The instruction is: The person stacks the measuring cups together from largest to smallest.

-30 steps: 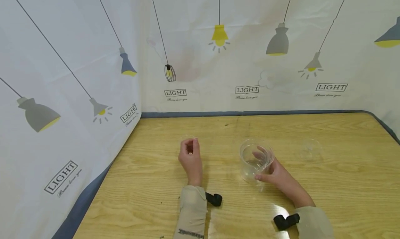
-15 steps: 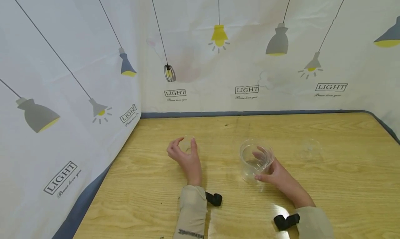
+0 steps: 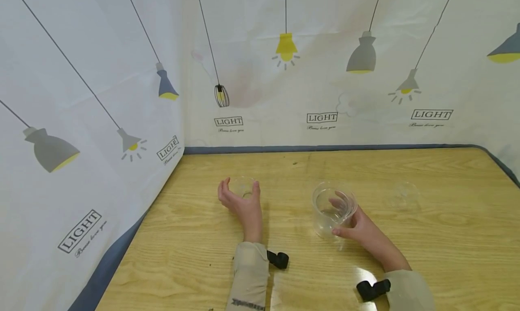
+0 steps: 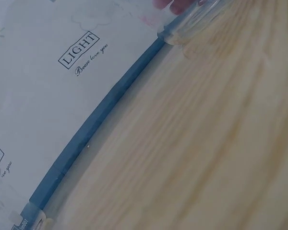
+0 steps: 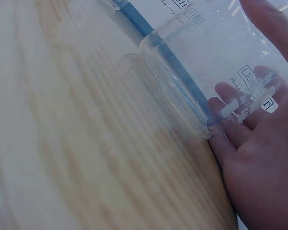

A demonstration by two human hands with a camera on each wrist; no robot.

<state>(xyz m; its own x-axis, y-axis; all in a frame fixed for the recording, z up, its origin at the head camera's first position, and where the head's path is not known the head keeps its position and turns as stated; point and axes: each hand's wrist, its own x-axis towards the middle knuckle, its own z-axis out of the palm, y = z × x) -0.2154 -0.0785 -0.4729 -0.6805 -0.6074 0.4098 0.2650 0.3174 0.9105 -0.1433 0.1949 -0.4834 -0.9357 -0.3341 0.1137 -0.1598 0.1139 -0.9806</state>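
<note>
In the head view, my left hand (image 3: 243, 207) is round a small clear cup (image 3: 244, 184), with the thumb on its right side and the fingers on its left. Fingertips and part of this cup (image 4: 197, 21) show at the top of the left wrist view. My right hand (image 3: 363, 227) grips a larger clear beaker (image 3: 325, 225) from the right. Its thumb is at the near side and its fingers curl behind the wall, as they show through the beaker (image 5: 182, 72) in the right wrist view. Both vessels are see-through, and I cannot tell what is inside.
Another small clear vessel (image 3: 405, 194) stands right of the beaker. Wooden tabletop (image 3: 296, 275) lies beneath everything. A white curtain (image 3: 260, 67) with printed lamps rises along the back and left edges. Each wrist carries a black camera mount (image 3: 279, 260).
The left hand's thumb and fingers have spread apart from a closed pinch and now lie either side of the small cup. The right hand and beaker have stayed put.
</note>
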